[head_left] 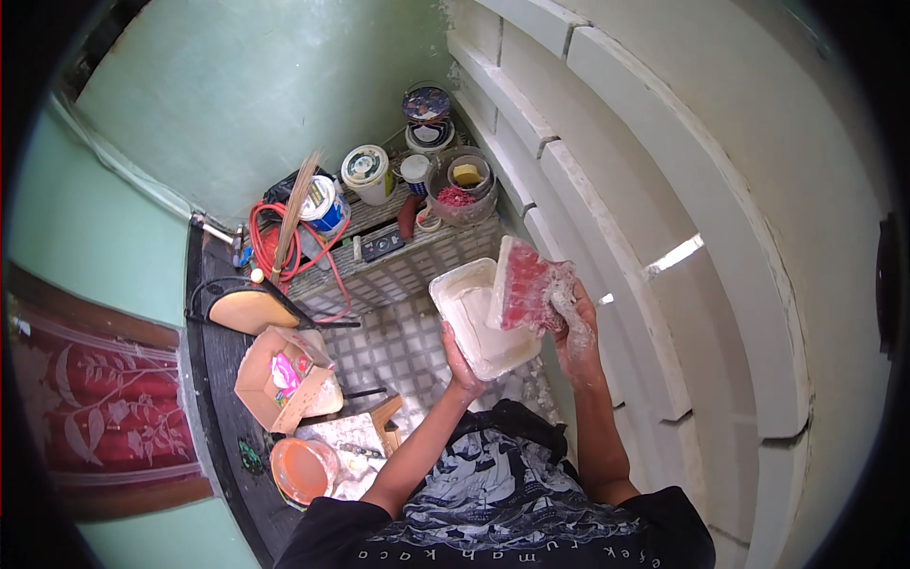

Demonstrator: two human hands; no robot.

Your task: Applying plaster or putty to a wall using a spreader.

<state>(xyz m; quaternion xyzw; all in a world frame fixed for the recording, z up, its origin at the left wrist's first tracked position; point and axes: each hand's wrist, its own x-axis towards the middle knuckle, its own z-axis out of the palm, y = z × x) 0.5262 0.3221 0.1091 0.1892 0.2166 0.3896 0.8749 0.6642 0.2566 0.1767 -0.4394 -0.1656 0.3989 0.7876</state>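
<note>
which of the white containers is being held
The rectangular white tray, held at its left edge by the left hand; the others are round tubs standing on the slatted bench.

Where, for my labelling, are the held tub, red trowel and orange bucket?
Held tub (464, 277), head view: far inner wall.
Red trowel (521, 287), head view: middle of its flat face.
Orange bucket (284, 468), head view: left inner wall.

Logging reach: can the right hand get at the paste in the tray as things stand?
Likely yes: the right hand holds a trowel by the tray, whose open top leaves much of the paste exposed.
</note>
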